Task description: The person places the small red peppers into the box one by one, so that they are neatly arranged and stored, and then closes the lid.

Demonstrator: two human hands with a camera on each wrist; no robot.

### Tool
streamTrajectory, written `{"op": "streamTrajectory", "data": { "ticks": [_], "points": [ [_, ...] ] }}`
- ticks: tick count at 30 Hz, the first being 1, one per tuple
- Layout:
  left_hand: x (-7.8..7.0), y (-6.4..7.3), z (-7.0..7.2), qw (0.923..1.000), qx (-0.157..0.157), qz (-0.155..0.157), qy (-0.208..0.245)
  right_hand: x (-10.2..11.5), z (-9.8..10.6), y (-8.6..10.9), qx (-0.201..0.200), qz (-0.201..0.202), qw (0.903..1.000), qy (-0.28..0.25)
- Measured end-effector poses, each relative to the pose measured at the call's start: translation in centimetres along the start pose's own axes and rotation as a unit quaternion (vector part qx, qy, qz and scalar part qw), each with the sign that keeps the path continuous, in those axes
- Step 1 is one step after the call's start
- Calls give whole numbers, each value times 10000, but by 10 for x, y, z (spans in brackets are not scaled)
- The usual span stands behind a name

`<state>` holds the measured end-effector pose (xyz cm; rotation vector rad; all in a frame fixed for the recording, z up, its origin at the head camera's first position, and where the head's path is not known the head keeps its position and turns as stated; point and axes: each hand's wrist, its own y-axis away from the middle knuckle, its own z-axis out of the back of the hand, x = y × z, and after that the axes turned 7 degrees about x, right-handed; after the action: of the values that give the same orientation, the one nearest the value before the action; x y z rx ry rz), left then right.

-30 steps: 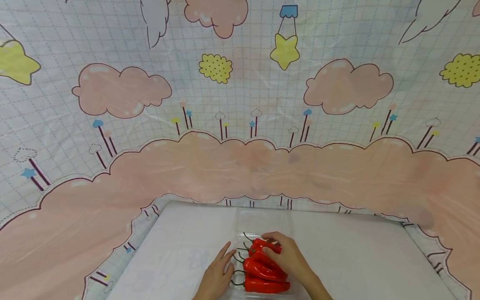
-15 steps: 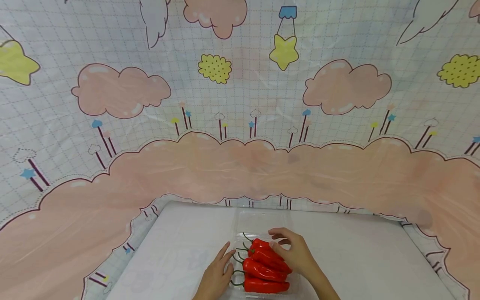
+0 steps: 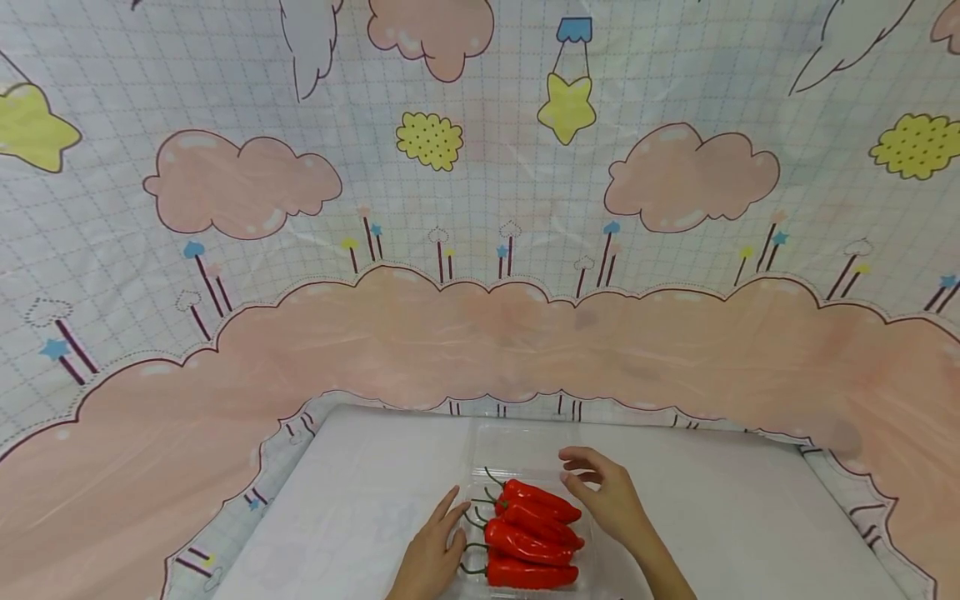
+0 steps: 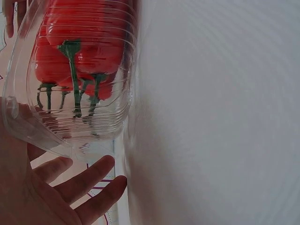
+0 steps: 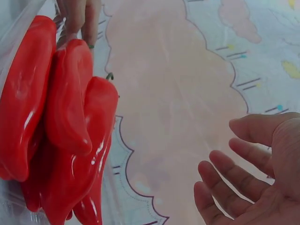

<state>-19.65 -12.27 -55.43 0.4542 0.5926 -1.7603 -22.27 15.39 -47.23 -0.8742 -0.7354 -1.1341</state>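
Several red peppers (image 3: 528,543) with thin green stems lie side by side in a clear plastic clamshell box (image 4: 123,105), stems toward the left. My left hand (image 3: 433,548) rests at the box's left side, fingers extended and spread; in the left wrist view its thumb side lies against the box's clear wall. My right hand (image 3: 606,493) hovers right of the box's far corner with nothing in it. The right wrist view shows its fingers (image 5: 241,180) relaxed and apart from the peppers, which are piled on one another there.
The box's clear lid (image 3: 525,447) lies folded back on the far side. A white tabletop (image 3: 712,508) spreads around the box. Behind it hangs a cloth (image 3: 480,342) printed with pink clouds and stars.
My right hand has let go of the pepper at the far side of the box and drawn back to the right. The left hand has stayed at the box's left side.
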Motion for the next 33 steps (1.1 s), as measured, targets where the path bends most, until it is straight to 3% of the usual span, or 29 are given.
{"op": "streamTrajectory", "data": {
  "ticks": [8, 15, 33],
  "points": [
    [2, 0, -2, 10000, -39, -17, 25, -15, 4, -6, -203, -30, 9996, -195],
    [2, 1, -2, 10000, -29, 1, 67, -26, 6, -13, -394, -181, 9991, -13],
    [2, 0, -1, 9999, 40, 135, 58, -50, 8, -27, -329, -434, 9979, 340]
  ]
}}
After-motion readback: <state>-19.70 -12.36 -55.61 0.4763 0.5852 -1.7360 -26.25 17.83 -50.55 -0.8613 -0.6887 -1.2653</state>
